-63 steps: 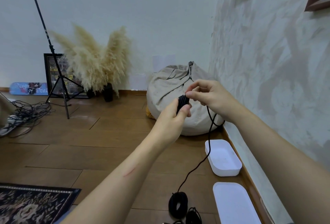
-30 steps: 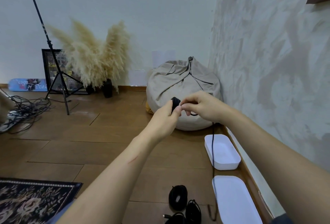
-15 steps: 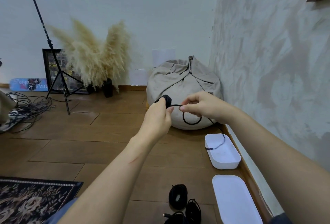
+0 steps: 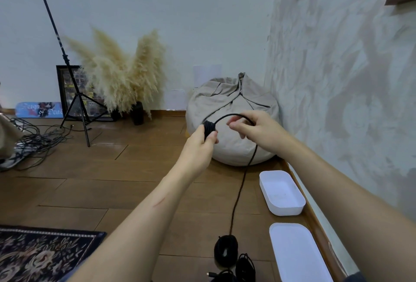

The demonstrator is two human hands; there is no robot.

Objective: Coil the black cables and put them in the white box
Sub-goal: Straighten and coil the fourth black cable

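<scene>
While the left hand (image 4: 201,146) grips the half-wound coil (image 4: 209,127) and the right hand (image 4: 258,134) curls round the free run of black cable (image 4: 242,182), which trails to the floor (image 4: 112,180) beside the white box (image 4: 281,208), slack could spill the turns.

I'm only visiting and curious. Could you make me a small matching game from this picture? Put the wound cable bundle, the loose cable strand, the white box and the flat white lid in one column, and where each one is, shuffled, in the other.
Things
1. wound cable bundle
2. loose cable strand
3. white box
4. flat white lid

Places
A. on the floor by the wall, open, just beyond the lid
B. hangs from the right hand down to the floor
C. gripped in the left hand
D. on the floor by the wall, nearest the camera

Pairs: 1-C, 2-B, 3-A, 4-D
</scene>
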